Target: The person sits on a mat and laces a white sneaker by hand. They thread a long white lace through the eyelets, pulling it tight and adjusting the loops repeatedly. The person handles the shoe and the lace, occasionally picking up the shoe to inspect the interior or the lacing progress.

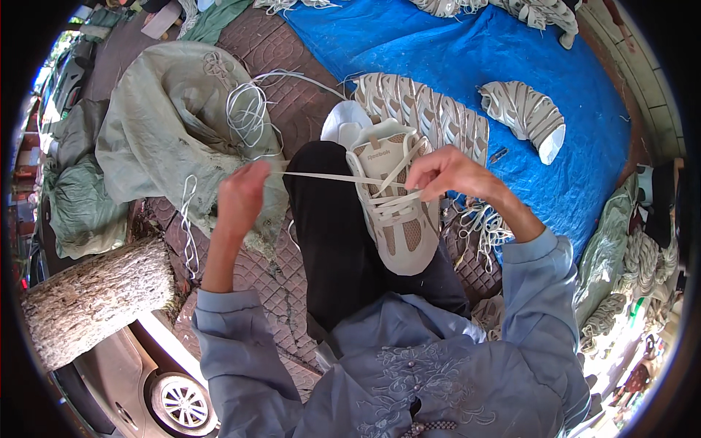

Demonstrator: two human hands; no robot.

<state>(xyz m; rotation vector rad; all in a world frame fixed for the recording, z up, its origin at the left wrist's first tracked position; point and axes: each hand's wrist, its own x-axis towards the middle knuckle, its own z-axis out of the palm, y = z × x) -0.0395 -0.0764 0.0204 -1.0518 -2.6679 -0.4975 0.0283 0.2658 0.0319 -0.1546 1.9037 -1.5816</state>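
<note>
A beige and white sneaker upper (401, 235) rests on my lap, toe toward me, partly laced. My left hand (243, 196) is closed on one end of a flat cream shoelace (321, 177), pulled taut leftward from the eyelets. At the sneaker's right side my right hand (454, 174) pinches another stretch of lace near the upper eyelets. Its fingertips are bent together over the lace. Behind the tongue shows a white rounded piece (343, 119), partly hidden by the sneaker.
A row of nested sneaker uppers (431, 109) and a separate stack (523, 117) lie on a blue tarp (584, 175). Loose white laces (250, 109) lie on a pale sack (157, 131). More laces (482, 226) sit right of my lap. A log (102, 296) lies at left.
</note>
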